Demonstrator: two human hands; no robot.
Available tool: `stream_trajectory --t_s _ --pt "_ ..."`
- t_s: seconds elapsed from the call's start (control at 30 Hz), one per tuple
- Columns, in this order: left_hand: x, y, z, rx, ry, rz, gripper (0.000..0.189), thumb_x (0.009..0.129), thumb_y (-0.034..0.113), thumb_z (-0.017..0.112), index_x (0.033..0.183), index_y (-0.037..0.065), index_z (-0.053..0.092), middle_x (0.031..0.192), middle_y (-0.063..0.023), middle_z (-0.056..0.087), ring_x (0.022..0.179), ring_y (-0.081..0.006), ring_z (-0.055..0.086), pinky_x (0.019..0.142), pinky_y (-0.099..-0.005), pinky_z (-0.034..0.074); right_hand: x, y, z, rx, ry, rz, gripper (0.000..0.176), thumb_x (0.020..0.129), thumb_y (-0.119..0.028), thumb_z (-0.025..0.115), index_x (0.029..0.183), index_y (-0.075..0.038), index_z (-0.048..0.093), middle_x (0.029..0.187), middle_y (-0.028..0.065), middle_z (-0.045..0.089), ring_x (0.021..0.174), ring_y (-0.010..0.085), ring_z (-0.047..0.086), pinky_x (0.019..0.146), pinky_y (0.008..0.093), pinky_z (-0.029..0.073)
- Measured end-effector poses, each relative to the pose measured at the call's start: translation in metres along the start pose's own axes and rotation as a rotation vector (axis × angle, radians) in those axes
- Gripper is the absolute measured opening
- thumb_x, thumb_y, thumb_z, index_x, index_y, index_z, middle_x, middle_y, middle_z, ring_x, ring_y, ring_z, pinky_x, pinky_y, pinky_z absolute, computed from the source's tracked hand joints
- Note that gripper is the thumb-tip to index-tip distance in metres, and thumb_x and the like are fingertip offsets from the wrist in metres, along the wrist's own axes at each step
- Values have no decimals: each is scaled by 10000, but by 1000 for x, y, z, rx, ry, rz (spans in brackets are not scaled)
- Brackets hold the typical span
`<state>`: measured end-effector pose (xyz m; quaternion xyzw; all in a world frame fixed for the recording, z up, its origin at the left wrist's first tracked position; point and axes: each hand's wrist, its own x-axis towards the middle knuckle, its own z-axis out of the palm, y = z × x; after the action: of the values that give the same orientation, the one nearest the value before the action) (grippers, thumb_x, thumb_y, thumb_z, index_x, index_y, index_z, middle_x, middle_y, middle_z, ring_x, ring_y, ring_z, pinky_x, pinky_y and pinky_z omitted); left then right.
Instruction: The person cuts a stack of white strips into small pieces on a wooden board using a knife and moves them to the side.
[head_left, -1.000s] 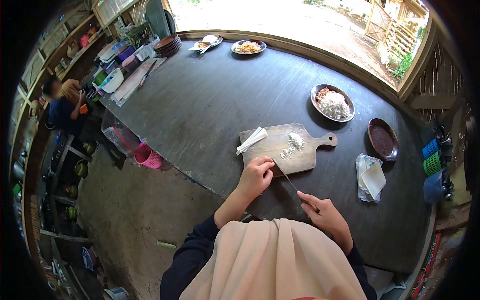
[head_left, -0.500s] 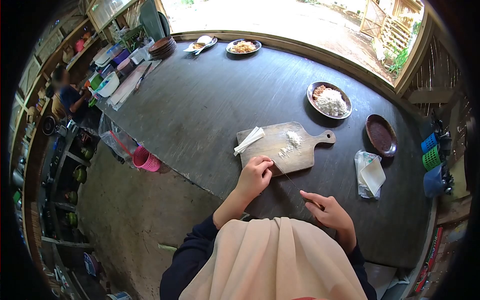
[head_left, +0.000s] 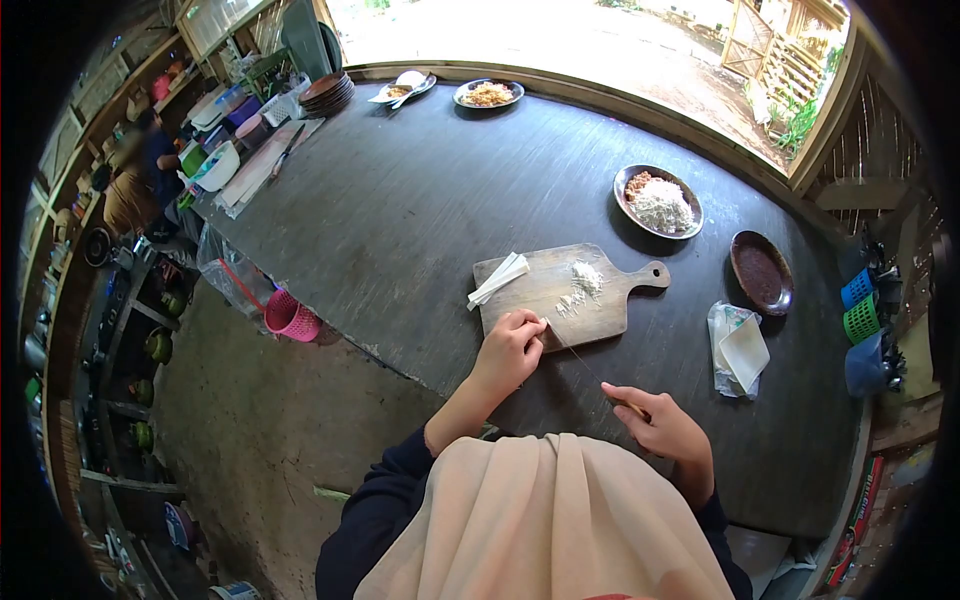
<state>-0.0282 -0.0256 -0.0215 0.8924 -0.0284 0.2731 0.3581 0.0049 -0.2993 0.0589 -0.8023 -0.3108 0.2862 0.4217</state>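
Observation:
A wooden cutting board [head_left: 605, 312] lies on the dark table, its handle pointing right. White strips [head_left: 499, 280] rest on its left part, and a small heap of fine white pieces [head_left: 586, 280] on its right. My left hand [head_left: 511, 350] is closed at the board's near edge, fingertips pressed on a small white piece [head_left: 543, 322]. In my right hand [head_left: 661, 425] is the handle of a thin knife [head_left: 582, 363], whose blade runs toward my left fingertips, over the board's near edge.
Behind the board stands a bowl [head_left: 658, 202] of white shreds and reddish food. An empty brown dish [head_left: 762, 272] and a plastic packet with white sheets [head_left: 743, 352] lie right. Two food plates stand far back. Another person [head_left: 150, 175] is at the far left, near tubs.
The person at the far left has shifted and turned, now showing more of the brown garment. My hands and the knife have barely moved.

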Motion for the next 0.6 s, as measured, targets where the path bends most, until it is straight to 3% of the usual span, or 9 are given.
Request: stream_trajectory --t_s 0.17,0.27,0.33,0.57,0.6 --pt "1 -1 1 2 -5 9 151 781 -4 632 919 -12 694 992 -113 638 933 -311 613 835 -385 512 -5 -4 -4 76 -35 83 375 973 -103 588 1348 -103 581 578 69 524 474 95 474 518 275 437" --pt "1 -2 0 0 -3 24 155 782 -1 634 922 -15 701 990 -113 645 922 -308 616 829 -384 513 -4 1 0 58 -2 25 380 972 -103 591 1352 -109 580 578 56 533 461 81 480 499 271 434" --pt "1 -2 0 -8 2 9 157 780 -1 635 920 -19 704 987 -115 652 918 -304 620 831 -382 514 -2 4 1 84 28 -62 374 980 -57 554 1353 -89 577 557 -6 499 439 56 468 454 253 404" --pt "1 0 0 -23 8 -16 150 775 -1 634 907 -25 702 986 -115 656 929 -301 624 842 -383 515 1 8 6 -22 43 -131 373 983 -67 553 1355 -85 572 546 8 460 460 61 442 478 251 398" --pt "1 -1 0 -21 7 -14 148 775 -1 633 904 -24 701 988 -116 656 932 -302 624 844 -382 515 1 4 6 4 32 -67 365 979 -83 567 1344 -93 578 578 62 462 497 92 421 510 270 401"
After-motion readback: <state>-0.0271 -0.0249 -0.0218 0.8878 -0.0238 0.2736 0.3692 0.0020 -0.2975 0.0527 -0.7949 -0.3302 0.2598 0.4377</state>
